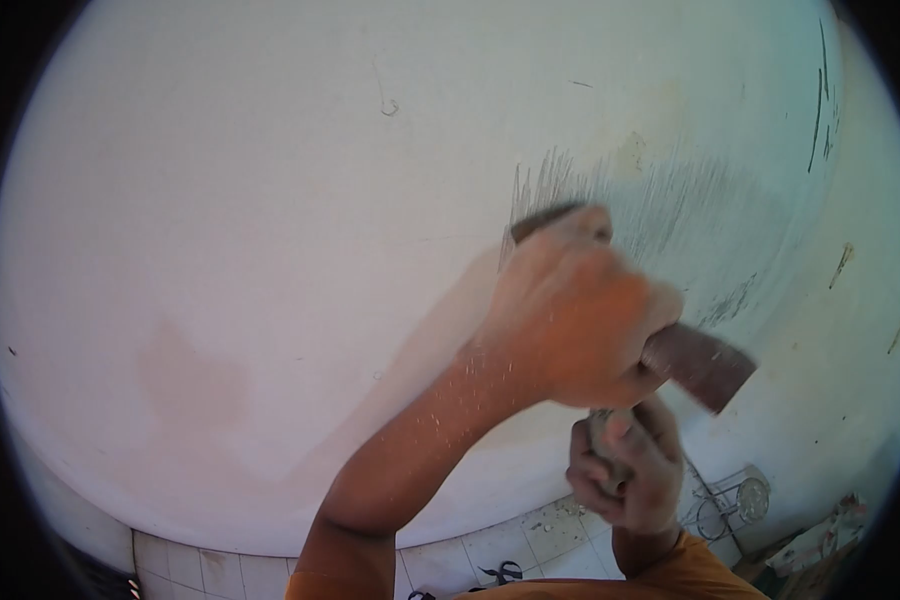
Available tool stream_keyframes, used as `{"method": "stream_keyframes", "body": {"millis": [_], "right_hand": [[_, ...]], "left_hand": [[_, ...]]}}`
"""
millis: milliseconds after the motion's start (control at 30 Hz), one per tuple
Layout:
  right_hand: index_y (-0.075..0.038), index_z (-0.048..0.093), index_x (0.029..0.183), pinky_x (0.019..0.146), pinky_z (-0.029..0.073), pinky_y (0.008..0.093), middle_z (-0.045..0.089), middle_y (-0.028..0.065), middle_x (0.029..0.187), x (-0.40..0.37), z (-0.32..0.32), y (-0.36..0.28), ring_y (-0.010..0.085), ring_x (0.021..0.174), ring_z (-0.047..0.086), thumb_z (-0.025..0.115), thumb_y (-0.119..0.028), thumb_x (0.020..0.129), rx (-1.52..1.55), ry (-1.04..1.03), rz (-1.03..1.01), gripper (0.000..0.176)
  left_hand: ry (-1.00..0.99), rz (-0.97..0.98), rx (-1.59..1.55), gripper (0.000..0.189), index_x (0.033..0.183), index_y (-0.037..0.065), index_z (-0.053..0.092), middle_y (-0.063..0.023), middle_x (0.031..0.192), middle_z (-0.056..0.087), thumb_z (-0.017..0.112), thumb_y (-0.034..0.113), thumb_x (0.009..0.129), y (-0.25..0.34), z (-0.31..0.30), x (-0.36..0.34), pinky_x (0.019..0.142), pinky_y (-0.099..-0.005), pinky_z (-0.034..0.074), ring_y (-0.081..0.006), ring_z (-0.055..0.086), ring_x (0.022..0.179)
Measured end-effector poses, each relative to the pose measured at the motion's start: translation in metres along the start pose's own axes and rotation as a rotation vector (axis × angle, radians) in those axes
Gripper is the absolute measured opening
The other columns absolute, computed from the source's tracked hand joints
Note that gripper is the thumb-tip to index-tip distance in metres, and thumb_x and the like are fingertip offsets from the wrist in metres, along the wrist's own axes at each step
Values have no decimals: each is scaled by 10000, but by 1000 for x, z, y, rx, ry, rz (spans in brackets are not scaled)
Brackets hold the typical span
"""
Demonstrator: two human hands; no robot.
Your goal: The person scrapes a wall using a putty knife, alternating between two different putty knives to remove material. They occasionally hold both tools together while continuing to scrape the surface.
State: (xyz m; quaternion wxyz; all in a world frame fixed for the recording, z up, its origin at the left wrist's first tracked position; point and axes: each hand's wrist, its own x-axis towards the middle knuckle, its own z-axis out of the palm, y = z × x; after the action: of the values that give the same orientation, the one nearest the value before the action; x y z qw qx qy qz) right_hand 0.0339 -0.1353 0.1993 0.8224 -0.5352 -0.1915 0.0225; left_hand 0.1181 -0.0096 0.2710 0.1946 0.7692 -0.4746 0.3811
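Observation:
My left hand (580, 315) reaches across from the lower left and is closed on a brown strip of sandpaper (705, 368). One square end of the strip sticks out to the right of the fist; a dark edge shows above the knuckles against the wall. Motion blurs this hand, and pale flecks dot its forearm. Lower down, my right hand (645, 470) is wrapped round a small grey lump (607, 440), mostly hidden by fingers; I cannot tell what it is. Dark streaks (660, 210) cover the white wall (270, 200) around and above the left hand.
Pale floor tiles (215, 572) run along the wall's foot, with crumbs of debris (560, 515) on them. A metal wire stand (735, 505) is at lower right, near a pile of wrappers (820, 535). A dark strappy item (500, 574) shows at the bottom edge.

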Motion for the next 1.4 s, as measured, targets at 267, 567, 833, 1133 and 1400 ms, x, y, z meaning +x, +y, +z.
{"method": "stream_keyframes", "body": {"millis": [267, 567, 833, 1133, 1400], "right_hand": [[-19, 421, 1182, 310, 230, 186, 434, 61, 622, -1, -8, 11, 62, 398, 346, 468, -277, 957, 3, -53, 16, 345], [-24, 414, 1216, 311, 241, 181, 431, 57, 618, 6, -7, 3, 63, 398, 341, 513, -316, 938, 82, -58, 25, 415], [-8, 414, 1201, 298, 224, 182, 422, 45, 608, 21, -7, -11, 53, 377, 303, 455, -260, 967, 134, -195, 7, 346], [-6, 416, 1210, 289, 209, 181, 391, 34, 583, 26, -14, -2, 58, 381, 307, 462, -265, 964, 147, -202, -55, 360], [28, 460, 1057, 277, 222, 173, 381, 42, 626, 14, -6, -8, 88, 462, 341, 560, -186, 893, 255, -63, 8, 288]], "left_hand": [[-124, -78, 83, 197, 575, 115, 603, -97, 580, 586, 668, 298, 608, 4, 1, -6, 609, -396, 453, -300, 575, 754], [-47, -31, 135, 171, 635, 132, 591, -78, 592, 575, 667, 275, 579, 2, -3, 4, 788, -378, 449, -287, 571, 676], [12, -23, 195, 167, 597, 139, 623, -70, 547, 580, 687, 292, 618, 3, -21, 22, 700, -369, 463, -277, 561, 688], [-89, -96, 202, 169, 619, 156, 559, -32, 552, 540, 678, 226, 523, 4, -19, 23, 760, -382, 448, -238, 550, 605], [-60, -45, 143, 156, 598, 142, 580, -54, 541, 555, 688, 249, 565, 7, -19, 22, 758, -357, 441, -234, 547, 571]]}}
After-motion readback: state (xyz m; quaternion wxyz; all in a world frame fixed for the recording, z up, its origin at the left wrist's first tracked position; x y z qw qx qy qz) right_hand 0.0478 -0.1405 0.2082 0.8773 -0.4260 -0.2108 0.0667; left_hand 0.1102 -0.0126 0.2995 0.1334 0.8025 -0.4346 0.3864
